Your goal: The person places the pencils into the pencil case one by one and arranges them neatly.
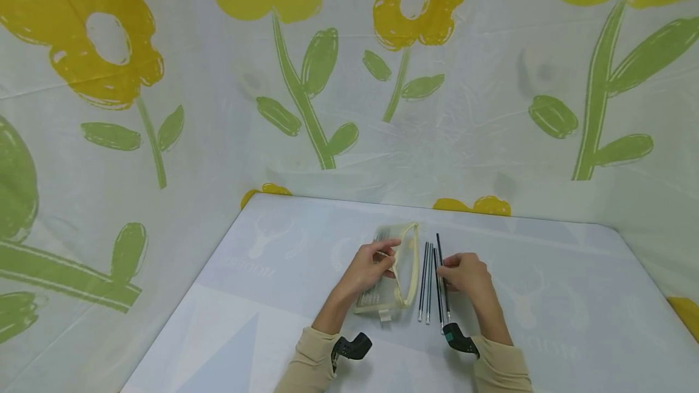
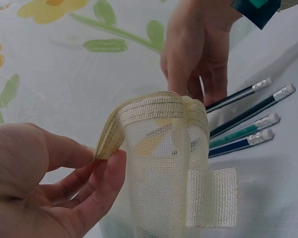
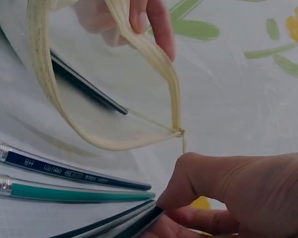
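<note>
My left hand (image 1: pixel 368 267) pinches the zippered edge of a cream mesh pencil case (image 2: pixel 156 173) between thumb and fingers, with its mouth spread wide. Inside the case a dark pencil (image 3: pixel 87 84) shows through the opening. To the right of the case, several pencils with white erasers lie side by side, among them a green pencil (image 3: pixel 79 192) and a navy pencil (image 3: pixel 74 173). My right hand (image 1: pixel 468 273) is at the rightmost ones, its thumb and fingers gripping a dark pencil (image 1: pixel 438 242). Part of its fingers is hidden beneath the pencils in the right wrist view.
A pale printed table (image 1: pixel 262 344) bears everything, its far edge meeting a flower-patterned curtain (image 1: pixel 480 108). Black wrist devices sit at both sleeves, the left device (image 1: pixel 355 346) and the right device (image 1: pixel 459 338). A small fabric tab (image 2: pixel 221 198) sticks out from the case's near end.
</note>
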Tool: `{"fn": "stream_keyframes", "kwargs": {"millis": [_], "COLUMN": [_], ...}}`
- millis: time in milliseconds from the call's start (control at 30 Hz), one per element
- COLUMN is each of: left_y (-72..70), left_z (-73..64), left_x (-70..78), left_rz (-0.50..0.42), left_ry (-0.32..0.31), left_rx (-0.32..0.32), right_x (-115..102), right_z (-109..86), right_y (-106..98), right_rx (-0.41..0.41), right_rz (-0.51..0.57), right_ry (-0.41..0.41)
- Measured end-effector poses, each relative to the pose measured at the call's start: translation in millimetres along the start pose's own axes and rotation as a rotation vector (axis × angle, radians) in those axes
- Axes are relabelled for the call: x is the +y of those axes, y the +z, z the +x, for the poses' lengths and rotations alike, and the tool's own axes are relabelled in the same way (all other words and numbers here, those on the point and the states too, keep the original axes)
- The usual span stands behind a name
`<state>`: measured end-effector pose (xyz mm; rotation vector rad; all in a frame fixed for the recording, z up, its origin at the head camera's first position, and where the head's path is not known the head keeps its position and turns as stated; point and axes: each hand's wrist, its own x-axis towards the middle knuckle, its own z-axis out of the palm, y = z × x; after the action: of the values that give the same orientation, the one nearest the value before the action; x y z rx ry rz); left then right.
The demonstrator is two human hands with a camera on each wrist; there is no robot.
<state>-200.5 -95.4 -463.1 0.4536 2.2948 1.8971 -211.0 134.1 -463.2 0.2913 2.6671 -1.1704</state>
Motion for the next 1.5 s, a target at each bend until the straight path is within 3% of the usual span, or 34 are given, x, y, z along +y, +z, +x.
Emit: {"fn": "stream_keyframes", "kwargs": {"millis": [333, 767, 967, 1500], "left_y": [-0.6, -1.4, -0.3, -0.3], "left_z": [0.3, 0.0, -0.5, 0.8], "left_x": [-0.5, -2.2, -0.5, 0.1], "left_rz": [-0.003, 0.011, 0.012, -0.002], "left_ry": [0.005, 0.010, -0.018, 0.009], "left_rx": [-0.009, -0.016, -0.003, -0.004], "right_x": [-4.2, -6.4, -10.1, -19.5], "right_z": [0.6, 0.7, -1.8, -5.5], "right_y": [0.1, 2.7, 1.5, 7.6], "right_rx": [-0.054, -0.075, -0.117, -0.238], "right_rz": [0.183, 0.265, 0.325, 0.382], "right_ry": [-0.032, -0.040, -0.071, -0.142]}}
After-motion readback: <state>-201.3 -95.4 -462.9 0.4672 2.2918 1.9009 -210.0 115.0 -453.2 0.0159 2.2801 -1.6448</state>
